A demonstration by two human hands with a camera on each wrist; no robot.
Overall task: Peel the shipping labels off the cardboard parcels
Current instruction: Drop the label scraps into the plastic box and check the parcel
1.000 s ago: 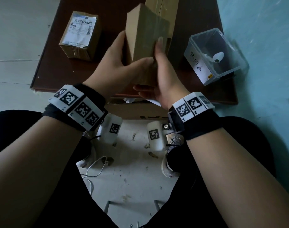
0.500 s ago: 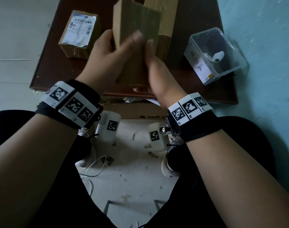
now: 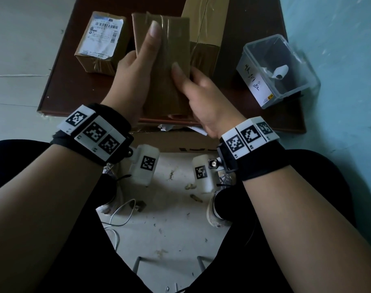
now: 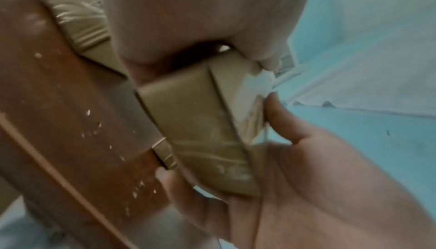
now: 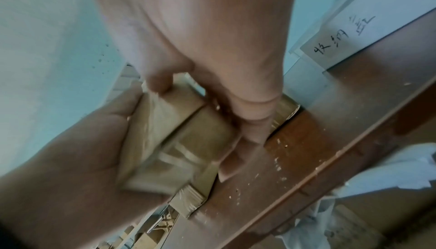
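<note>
A brown taped cardboard parcel [image 3: 169, 66] is held flat over the table's near edge, and no label shows on its upper face. My left hand [image 3: 142, 60] grips its left side, thumb stretched along the top. My right hand [image 3: 193, 87] grips its near right corner, thumb on top and fingers underneath. The left wrist view shows this parcel [image 4: 205, 131] with a pale, torn-looking patch [image 4: 254, 88] on one face. In the right wrist view the parcel [image 5: 169, 141] is blurred. A second parcel [image 3: 102, 49] with a white shipping label [image 3: 103, 37] lies at the table's back left.
A taller cardboard box [image 3: 205, 28] stands behind the held parcel. On the dark brown table [image 3: 74, 85], a clear plastic bin [image 3: 264, 94] at the right holds a rolled white scrap [image 3: 280, 72]. A carton and scraps sit below the table edge, by my feet.
The parcel stood on end, raised in both hands; now it is turned with a broad taped face up and sits lower. My left thumb has slid onto its top.
</note>
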